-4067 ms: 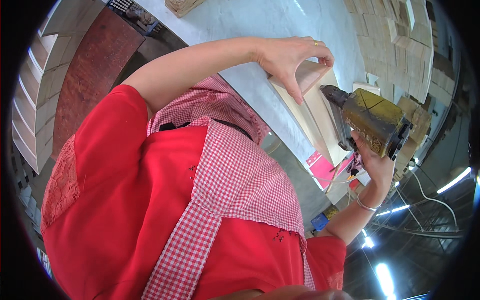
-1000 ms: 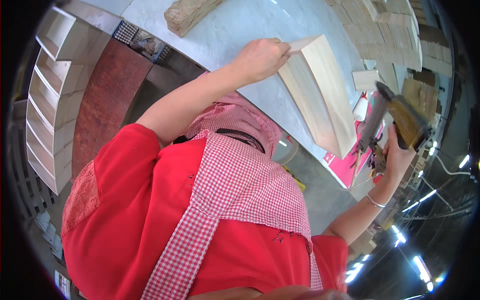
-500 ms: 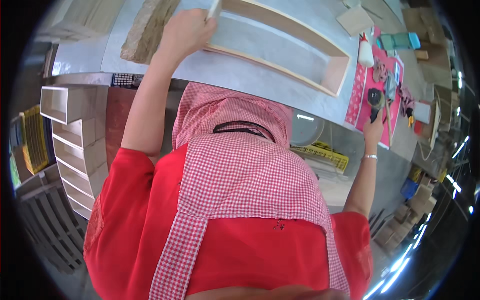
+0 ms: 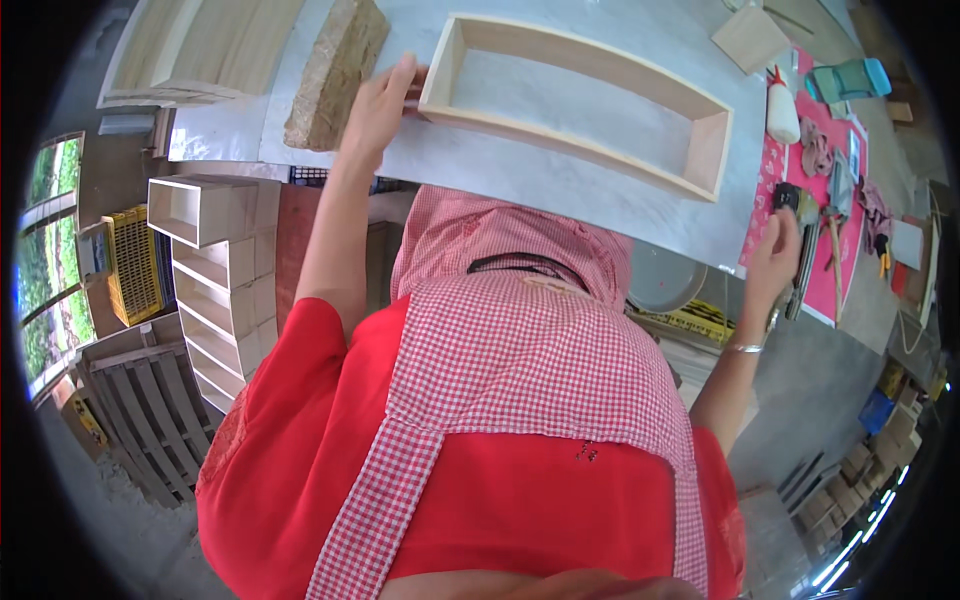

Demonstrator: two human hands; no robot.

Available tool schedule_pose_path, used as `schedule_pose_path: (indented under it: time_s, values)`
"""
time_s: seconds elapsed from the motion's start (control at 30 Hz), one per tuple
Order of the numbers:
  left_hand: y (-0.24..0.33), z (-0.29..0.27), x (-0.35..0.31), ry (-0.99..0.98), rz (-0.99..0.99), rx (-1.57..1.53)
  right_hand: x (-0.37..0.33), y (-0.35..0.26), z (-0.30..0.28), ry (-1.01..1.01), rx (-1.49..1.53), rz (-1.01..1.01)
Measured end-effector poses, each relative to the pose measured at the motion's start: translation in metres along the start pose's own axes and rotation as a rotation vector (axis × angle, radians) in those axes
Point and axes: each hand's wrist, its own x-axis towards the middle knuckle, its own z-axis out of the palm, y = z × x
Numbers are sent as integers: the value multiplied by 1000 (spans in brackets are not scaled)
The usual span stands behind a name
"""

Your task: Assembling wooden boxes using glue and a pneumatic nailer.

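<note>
A long, open frame of pale wood (image 4: pixel 575 143) lies on the grey-white tabletop, its inside showing bare surface. My left hand (image 4: pixel 380 112) is at the frame's left end, fingers loosely extended and open, with some fingertips hidden behind the hand by the end board. My right hand (image 4: pixel 770 262) hovers at the table's right front edge, fingers partly extended with nothing visible in them. Just beyond its fingertips is a dark tool head (image 4: pixel 787 197) on the pink patterned cloth (image 4: pixel 822 283).
A rough wooden block (image 4: pixel 335 75) sits left of the frame. Farther left are stacked wooden boxes (image 4: pixel 205 50). A white glue bottle (image 4: pixel 781 112), rags (image 4: pixel 816 150) and a teal container (image 4: pixel 848 80) occupy the right side. A shelf-like box stack (image 4: pixel 215 290) stands at the lower left.
My left hand has loosened from the frame's left end, which now lies flatter. My right hand has drawn back from the dark tool it was at. The whole view has shifted.
</note>
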Motion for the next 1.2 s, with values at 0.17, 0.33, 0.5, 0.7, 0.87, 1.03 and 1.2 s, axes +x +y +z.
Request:
schedule_pose_path:
  time_s: [0.17, 0.33, 0.5, 0.7, 0.87, 1.03, 1.2]
  values:
    - [-36, -7, -14, 12, 24, -82, -30, -85, 34, -172, 283, 30]
    - [18, -5, -11, 3, 246, -117, 16, -115, 27, 26, 722, 118]
    - [55, 4, 5, -117, 187, 30, 59, -107, 29, -194, 681, 186]
    - [52, 13, 18, -127, 110, 74, 65, -109, 36, -251, 578, 280]
    - [54, 17, 21, -71, 88, 86, 71, -111, 34, -276, 576, 263]
    - [50, 17, 3, -11, 148, 15, 52, -107, 34, -138, 662, 206]
    - [0, 7, -13, -23, 208, -183, 30, -105, 42, 62, 919, 126]
